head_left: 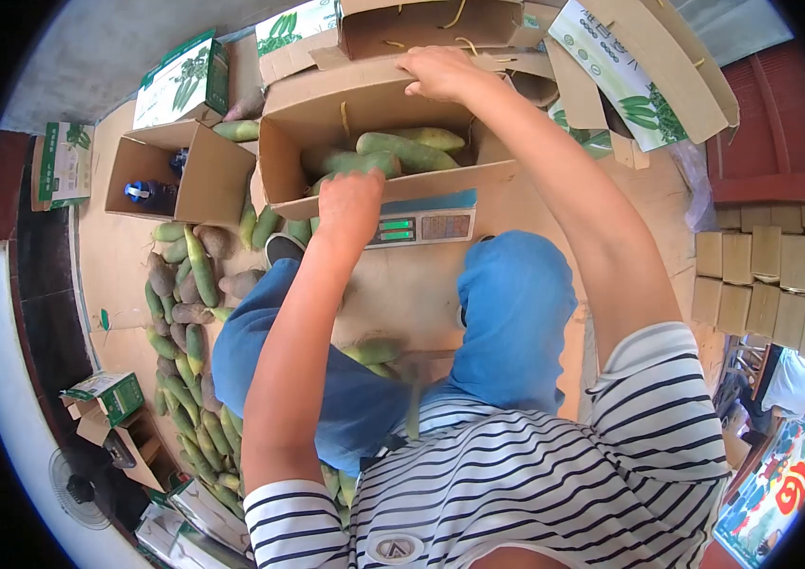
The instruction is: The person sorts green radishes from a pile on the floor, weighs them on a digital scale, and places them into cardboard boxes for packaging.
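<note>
A cardboard box stands open in front of me with several green radishes inside. My left hand reaches over the near wall with its fingers closed round a slightly blurred green radish; the fingertips are mostly hidden. At the far side, my right hand grips the box flap with thumb and fingers. The box rests on a scale with a lit green display, just below its near wall.
Many green radishes and brownish ones lie on the floor to my left. A smaller open carton holds blue-capped bottles. More printed cartons stand behind, and stacked boxes are at right. A fan is at lower left.
</note>
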Available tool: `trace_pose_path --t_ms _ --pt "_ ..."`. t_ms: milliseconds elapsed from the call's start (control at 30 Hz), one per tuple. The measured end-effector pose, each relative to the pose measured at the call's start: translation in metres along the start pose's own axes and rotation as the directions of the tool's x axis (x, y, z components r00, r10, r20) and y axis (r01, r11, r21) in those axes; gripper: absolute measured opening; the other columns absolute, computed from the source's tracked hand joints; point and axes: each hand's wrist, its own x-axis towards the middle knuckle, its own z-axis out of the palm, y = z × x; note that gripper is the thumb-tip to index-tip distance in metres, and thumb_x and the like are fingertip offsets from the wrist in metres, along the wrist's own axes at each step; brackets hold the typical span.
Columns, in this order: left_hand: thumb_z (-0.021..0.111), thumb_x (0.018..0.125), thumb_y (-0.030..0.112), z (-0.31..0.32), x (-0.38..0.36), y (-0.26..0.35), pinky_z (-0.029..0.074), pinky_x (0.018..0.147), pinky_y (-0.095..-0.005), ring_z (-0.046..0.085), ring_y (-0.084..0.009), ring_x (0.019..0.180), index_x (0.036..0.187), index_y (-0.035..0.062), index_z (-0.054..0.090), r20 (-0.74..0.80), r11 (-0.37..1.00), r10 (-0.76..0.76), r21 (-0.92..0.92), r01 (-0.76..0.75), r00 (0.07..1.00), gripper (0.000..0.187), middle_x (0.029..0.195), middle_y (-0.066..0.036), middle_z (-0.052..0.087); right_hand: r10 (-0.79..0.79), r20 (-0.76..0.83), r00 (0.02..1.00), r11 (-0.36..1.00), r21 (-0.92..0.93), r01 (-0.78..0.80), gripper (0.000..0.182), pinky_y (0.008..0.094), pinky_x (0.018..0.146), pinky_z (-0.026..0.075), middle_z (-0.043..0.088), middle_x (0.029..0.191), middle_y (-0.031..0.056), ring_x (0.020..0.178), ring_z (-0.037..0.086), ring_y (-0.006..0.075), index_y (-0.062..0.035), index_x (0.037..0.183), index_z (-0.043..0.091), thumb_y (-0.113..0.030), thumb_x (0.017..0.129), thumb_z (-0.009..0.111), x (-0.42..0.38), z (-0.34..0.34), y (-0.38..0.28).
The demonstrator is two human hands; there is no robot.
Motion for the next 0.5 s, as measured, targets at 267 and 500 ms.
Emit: trace_pose_path --t_ms 267,500 --pt "0.062 0.077 0.014 0.003 0.001 0.002 0.049 0.064 -0.041 0.062 -0.0309 0.074 0.087 0.0058 0.054 -0.042 0.992 0.086 -0.084 -0.09 0.995 0.016 0.075 -0.013 0.061 -0.15 0.058 0.987 0.985 -0.079 0.154 0.021 0.0438 0.074 0.048 0.065 0.086 0.0137 0.087 0.061 0.0325 -0.008 0.089 0.065 -0.024 0.076 0.066 -0.015 0.009 0.001" --pt "0.056 0.074 0.009 -0.029 0.02 0.07 0.049 0.06 -0.0407 0.062 -0.03 0.069 0.082 0.007 0.056 -0.103 0.896 0.433 -0.062 -0.44 0.895 0.008 0.071 -0.012 0.061 0.024 0.018 1.0 1.0 -0.003 -0.024 0.025 0.0456 0.073 0.047 0.064 0.086 0.0162 0.085 0.06 0.0352 -0.0078 0.096 0.063 -0.027 0.079 0.062 -0.143 -0.009 0.066"
